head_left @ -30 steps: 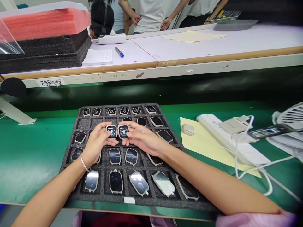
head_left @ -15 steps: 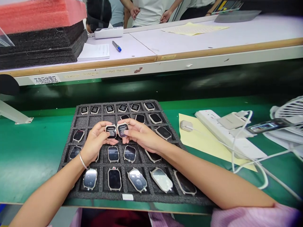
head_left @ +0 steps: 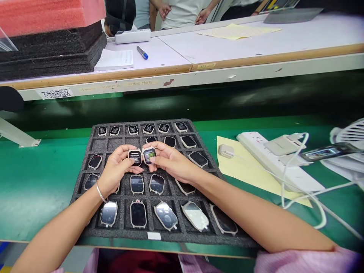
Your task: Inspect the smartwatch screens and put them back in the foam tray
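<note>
My left hand grips a strapless smartwatch, its screen lit with lines of white text. Close beside it, my right hand holds a second smartwatch whose screen shows some green, with the thumb on the glass. Both watches are raised over a dark grey foam tray with square compartments. Many more watch bodies lie in it. Those in the back row, such as one watch, show text; a front watch is dark. My hands and forearms hide some compartments.
Right of the tray are yellow paper, a small charger block, a white power strip with cables and a fan. Behind, a raised shelf bears foam stacks, a notepad and a pen. People stand beyond.
The right watch's screen has gone from white text to a picture with green. The left watch's text has become larger. Both hands keep their hold; the view has shifted slightly.
</note>
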{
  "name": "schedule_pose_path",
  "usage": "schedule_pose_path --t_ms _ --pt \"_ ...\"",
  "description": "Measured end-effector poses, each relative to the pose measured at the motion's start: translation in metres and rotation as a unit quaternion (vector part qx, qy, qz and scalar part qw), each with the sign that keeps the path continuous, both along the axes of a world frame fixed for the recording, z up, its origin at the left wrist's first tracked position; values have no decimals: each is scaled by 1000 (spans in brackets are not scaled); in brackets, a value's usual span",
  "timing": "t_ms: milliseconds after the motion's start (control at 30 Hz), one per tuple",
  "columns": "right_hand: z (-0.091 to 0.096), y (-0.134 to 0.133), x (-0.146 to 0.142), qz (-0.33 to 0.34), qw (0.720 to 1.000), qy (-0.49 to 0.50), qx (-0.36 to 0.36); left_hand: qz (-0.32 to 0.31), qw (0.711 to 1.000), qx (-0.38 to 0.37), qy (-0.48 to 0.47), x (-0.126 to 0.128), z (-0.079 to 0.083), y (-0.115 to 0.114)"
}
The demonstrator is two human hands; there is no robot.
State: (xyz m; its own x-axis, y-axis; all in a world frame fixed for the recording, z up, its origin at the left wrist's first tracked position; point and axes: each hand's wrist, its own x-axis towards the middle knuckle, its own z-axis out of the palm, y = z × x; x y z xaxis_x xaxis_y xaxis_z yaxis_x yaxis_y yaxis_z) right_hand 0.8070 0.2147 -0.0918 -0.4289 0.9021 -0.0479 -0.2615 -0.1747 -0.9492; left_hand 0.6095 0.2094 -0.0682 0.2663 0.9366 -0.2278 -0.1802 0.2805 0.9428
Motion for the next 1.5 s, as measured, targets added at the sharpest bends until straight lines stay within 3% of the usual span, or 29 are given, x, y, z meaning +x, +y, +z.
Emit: schedule_pose_path --t_ms 533,833,1500 --pt "0 0 -1 9 1000 12 16 -5 1000 26 12 1 -2 0" --pt "1 2 -1 -15 998 29 -50 -25 1000 3 -5 0 0 -1" --pt "0 1 1 3 1000 18 -1 -17 1000 6 0 0 0 0"
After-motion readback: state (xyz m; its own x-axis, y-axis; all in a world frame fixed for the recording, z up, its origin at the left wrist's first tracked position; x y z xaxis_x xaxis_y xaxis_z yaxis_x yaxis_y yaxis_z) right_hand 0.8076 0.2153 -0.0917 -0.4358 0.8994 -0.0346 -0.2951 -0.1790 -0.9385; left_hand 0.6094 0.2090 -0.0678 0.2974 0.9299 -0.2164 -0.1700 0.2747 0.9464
